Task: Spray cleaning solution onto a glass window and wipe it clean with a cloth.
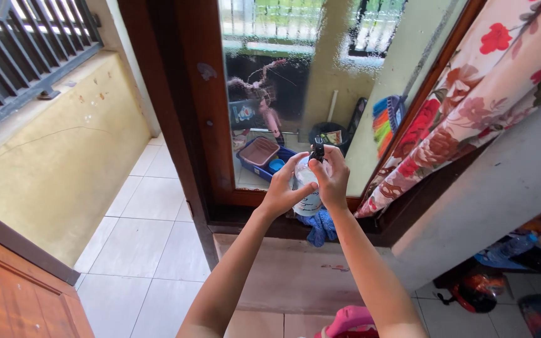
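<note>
A clear plastic spray bottle (309, 199) with a black nozzle is held up in front of a glass door pane (283, 81). My left hand (282, 189) wraps the bottle's left side. My right hand (331, 178) grips it near the nozzle from the right. A blue cloth (322, 228) hangs just under the bottle, below my right hand; I cannot tell which hand holds it. The glass looks wet and speckled with droplets.
The door has a dark brown wooden frame (198, 112). A flowered curtain (471, 100) hangs at the right. White floor tiles (133, 244) and a yellow wall with a metal railing (26, 50) lie to the left. Bags and a helmet sit low right.
</note>
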